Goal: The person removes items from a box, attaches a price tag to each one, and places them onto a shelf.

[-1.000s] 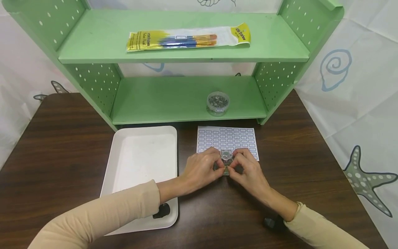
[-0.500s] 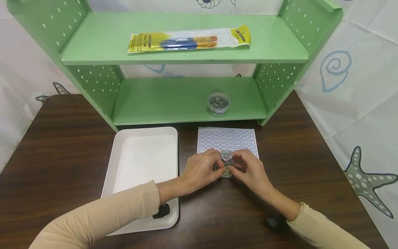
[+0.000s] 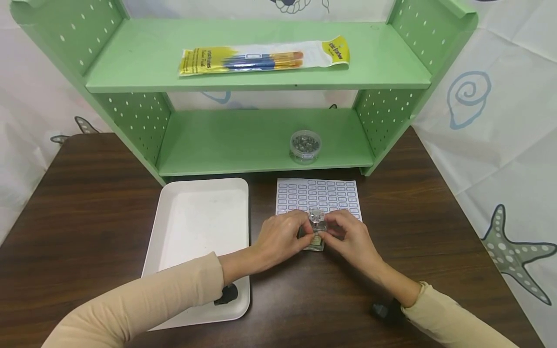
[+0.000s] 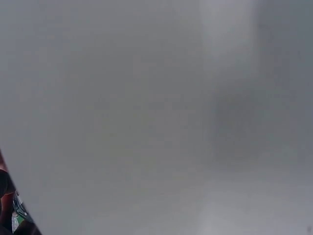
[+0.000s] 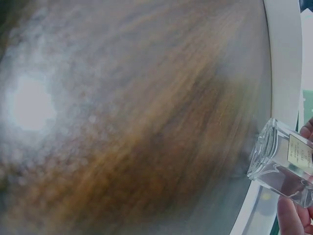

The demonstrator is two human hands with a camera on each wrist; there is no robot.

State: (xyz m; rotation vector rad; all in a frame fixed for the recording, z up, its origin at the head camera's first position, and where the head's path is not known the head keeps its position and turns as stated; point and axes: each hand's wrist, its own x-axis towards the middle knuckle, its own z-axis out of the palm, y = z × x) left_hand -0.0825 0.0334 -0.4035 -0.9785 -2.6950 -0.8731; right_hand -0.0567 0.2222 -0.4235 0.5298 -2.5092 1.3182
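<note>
A small clear glass bottle [image 3: 314, 245] with a faceted stopper [image 3: 315, 216] is between my hands, near the front edge of the label sheet. My left hand [image 3: 283, 234] grips its left side, thumb and index finger meeting at the front. From the right, my right hand [image 3: 351, 238] holds it, with the thumb on its front face. In the right wrist view the bottle [image 5: 281, 164] appears at the right edge, showing its thick base and a pale yellow label [image 5: 299, 152]. Fingers [image 5: 289, 219] touch it there. Hands hide much of the bottle.
A label sheet [image 3: 319, 190] lies behind the hands. Left of them is a white tray [image 3: 204, 217] with a black object [image 3: 226, 294]. The green shelf [image 3: 243, 140] behind holds a jar [image 3: 305, 146] and packaged paintbrushes [image 3: 265, 57]. Another dark object [image 3: 380, 310] lies by the right sleeve.
The bottle has tilted slightly, its base showing more below my fingers. My right thumb and fingers have shifted a little on its right side. My left hand has barely moved.
</note>
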